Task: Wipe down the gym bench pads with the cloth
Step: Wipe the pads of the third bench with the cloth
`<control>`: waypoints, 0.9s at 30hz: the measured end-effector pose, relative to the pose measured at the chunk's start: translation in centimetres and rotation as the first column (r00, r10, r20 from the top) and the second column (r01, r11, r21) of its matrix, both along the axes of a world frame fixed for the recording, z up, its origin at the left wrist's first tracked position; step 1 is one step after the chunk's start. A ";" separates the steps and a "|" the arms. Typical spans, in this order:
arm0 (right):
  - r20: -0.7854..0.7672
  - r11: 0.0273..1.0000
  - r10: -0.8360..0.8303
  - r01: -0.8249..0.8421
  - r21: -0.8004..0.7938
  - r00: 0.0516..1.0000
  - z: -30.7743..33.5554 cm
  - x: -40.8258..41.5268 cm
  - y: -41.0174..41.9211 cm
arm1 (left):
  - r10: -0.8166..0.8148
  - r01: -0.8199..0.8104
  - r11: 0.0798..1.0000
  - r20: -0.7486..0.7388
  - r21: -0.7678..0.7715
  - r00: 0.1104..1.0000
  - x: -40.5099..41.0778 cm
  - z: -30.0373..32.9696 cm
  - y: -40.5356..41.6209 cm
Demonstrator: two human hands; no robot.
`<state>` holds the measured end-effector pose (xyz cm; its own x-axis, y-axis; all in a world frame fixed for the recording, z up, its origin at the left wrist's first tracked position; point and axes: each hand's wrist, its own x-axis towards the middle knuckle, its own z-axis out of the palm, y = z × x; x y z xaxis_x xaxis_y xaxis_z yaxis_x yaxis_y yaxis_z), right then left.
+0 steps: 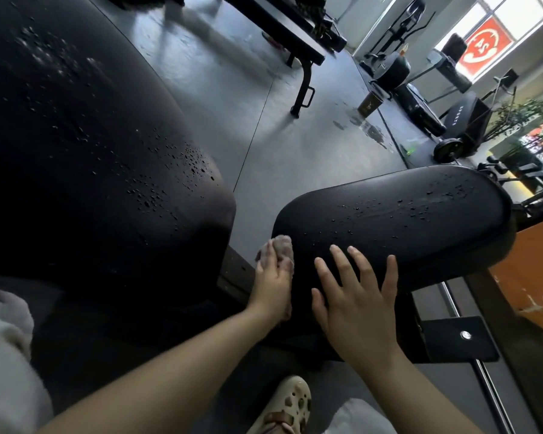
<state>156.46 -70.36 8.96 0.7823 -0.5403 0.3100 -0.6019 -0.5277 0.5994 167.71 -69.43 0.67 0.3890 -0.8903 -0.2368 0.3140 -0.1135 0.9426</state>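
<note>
Two black bench pads fill the view, both speckled with water droplets: the large back pad (85, 145) on the left and the smaller seat pad (398, 211) on the right. My left hand (271, 283) presses a crumpled pinkish-grey cloth (279, 249) against the near left end of the seat pad, fingers lying over the cloth. My right hand (356, 296) rests flat on the near edge of the seat pad with its fingers spread and holds nothing.
The bench's steel frame and bracket plate (461, 339) run below the seat pad. A second bench (295, 42) stands behind on the dark rubber floor, with a paper cup (370, 103) beside a wet patch. My beige clog (290, 405) is at the bottom.
</note>
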 end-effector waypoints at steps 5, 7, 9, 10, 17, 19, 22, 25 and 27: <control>0.011 1.000 -0.006 0.006 -0.003 1.000 0.0 0.0 0.0 | -0.123 0.121 0.992 0.075 0.032 0.990 3.6 -0.1 -4.4; 0.015 1.000 -0.008 0.008 -0.003 1.000 0.0 0.1 0.1 | -0.107 0.106 0.994 0.051 0.011 0.993 3.8 -0.1 -4.8; 0.012 1.000 -0.020 0.020 0.001 1.000 0.1 0.2 0.1 | -0.098 0.098 0.995 0.026 -0.003 0.995 3.5 -0.1 -4.4; 0.006 1.000 -0.027 0.027 0.003 1.000 0.1 0.2 0.2 | -0.101 0.101 0.995 0.023 -0.002 0.995 3.1 -0.3 -4.0; -0.030 0.998 -0.060 0.061 0.031 0.998 0.3 0.2 0.4 | -0.009 -0.011 0.993 -0.162 -0.120 0.987 -0.8 -1.6 1.5; -0.055 0.998 -0.051 0.053 0.040 0.997 0.6 0.0 0.5 | 0.060 -0.092 0.983 -0.197 -0.160 0.979 -3.1 -0.8 3.4; -0.080 0.998 0.028 -0.023 0.061 0.996 1.4 -0.9 0.7 | 0.083 -0.088 0.981 -0.036 -0.174 0.996 -5.9 0.4 5.2; -0.039 0.994 0.090 -0.088 0.058 0.995 2.7 -2.1 0.9 | 0.055 -0.029 0.970 0.102 -0.242 0.993 -6.5 -0.6 5.8; 0.044 0.998 0.061 -0.063 0.027 0.997 3.5 -3.0 1.1 | 0.077 0.015 0.975 0.401 -0.220 0.913 -6.6 -2.2 5.8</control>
<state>153.49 -69.29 12.49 0.8008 -0.5002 0.3295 -0.5925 -0.5811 0.5579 161.12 -63.59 -1.56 0.4384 -0.8876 0.1415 -0.0997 0.1085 0.9891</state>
